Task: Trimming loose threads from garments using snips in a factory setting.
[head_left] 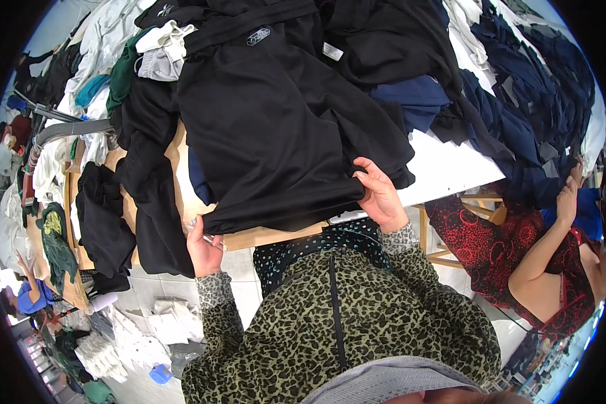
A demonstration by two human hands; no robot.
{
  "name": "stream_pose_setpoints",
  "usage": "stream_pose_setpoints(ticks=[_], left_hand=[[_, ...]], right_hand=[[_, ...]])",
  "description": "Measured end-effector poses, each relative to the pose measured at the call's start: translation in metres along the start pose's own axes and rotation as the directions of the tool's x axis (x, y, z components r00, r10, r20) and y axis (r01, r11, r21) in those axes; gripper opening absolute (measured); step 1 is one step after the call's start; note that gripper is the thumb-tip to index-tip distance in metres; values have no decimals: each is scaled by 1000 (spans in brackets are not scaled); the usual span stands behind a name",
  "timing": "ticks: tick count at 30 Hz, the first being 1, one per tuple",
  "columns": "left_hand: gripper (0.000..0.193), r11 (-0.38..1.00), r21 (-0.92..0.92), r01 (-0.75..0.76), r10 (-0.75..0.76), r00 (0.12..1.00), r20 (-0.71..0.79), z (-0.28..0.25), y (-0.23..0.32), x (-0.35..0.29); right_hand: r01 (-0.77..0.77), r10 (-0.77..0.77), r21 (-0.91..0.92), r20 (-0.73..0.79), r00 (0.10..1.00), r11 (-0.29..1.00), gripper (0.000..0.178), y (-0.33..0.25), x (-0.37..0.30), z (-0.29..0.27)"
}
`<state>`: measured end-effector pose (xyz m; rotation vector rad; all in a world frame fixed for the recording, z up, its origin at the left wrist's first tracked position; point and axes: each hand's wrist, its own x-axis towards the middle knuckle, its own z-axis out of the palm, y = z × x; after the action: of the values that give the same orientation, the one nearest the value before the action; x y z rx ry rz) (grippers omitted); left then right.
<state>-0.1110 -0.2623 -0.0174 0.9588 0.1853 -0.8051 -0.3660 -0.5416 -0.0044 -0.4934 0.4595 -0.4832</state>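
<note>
A black garment (256,128) lies spread over the table in front of me, its near edge folded into a band. My left hand (205,250) is closed on the near left corner of that edge. A thin light-coloured item shows by its fingers, too small to name. At the near right corner my right hand (382,196) grips the same edge between thumb and fingers. The edge is stretched between both hands, just over the table's front. Under the garment's left side peeks a piece of dark blue cloth (198,178).
Black garments (151,202) hang over the front edge at left. Navy cloth (414,101) and a navy heap (518,101) lie right. A white tabletop (444,161) shows between them. A person in a red-patterned black garment (491,236) sits at right. White bundles (175,322) lie on the floor.
</note>
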Motion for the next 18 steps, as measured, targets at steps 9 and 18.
stream_pose_setpoints(ticks=[9, 18], left_hand=[[7, 971, 203, -122, 132, 991, -36, 18, 1, -13], [11, 948, 252, -192, 186, 981, 45, 8, 1, -10]], right_hand=[[73, -66, -178, 45, 997, 981, 35, 1, -5, 11], [59, -41, -319, 62, 997, 946, 39, -5, -13, 23]])
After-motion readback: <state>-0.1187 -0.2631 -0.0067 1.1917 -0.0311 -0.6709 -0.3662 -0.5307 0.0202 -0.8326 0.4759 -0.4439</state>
